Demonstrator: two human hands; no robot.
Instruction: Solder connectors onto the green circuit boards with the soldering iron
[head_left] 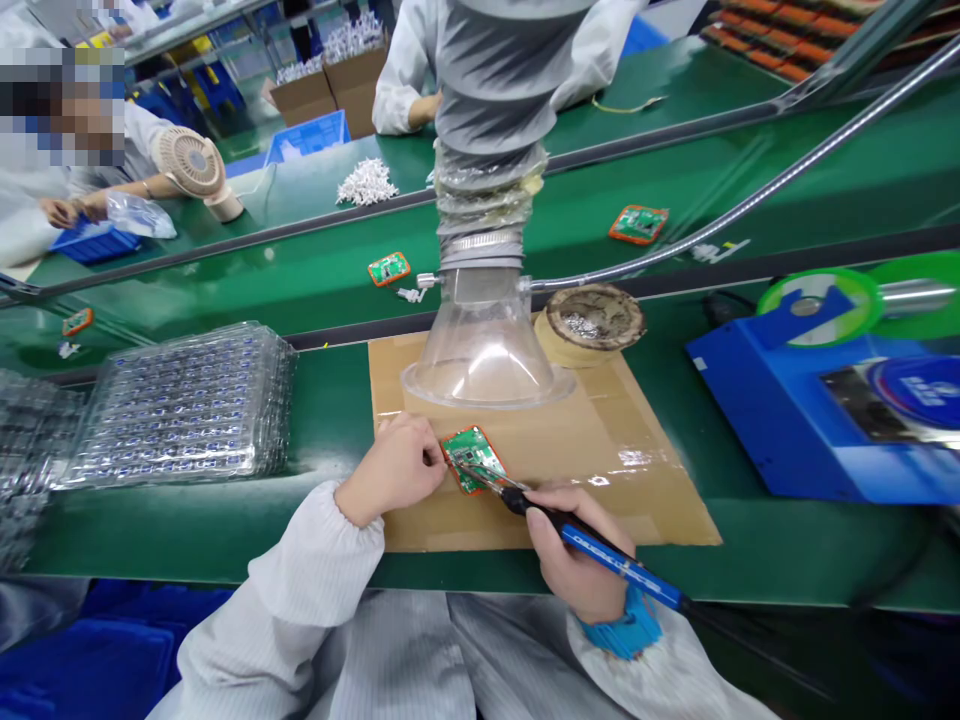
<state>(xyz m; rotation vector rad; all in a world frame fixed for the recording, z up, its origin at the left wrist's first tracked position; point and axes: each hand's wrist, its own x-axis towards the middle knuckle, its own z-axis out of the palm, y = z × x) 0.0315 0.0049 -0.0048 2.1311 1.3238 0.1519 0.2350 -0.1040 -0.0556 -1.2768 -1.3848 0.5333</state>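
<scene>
A small green circuit board (pixel 471 458) with an orange edge lies on a cardboard sheet (pixel 600 450). My left hand (pixel 397 465) is closed at the board's left edge, fingers pinched against it. My right hand (pixel 574 555) grips a blue soldering iron (pixel 607 555), whose metal tip rests on the board. A clear fume-extraction funnel (pixel 484 345) hangs just behind the board.
Stacked clear plastic trays (pixel 187 405) sit at the left. A blue machine (pixel 832 410) with green reels stands at the right, a brown solder-cleaning tin (pixel 592 320) behind the cardboard. More boards (pixel 637 223) lie on the conveyor, where other people work.
</scene>
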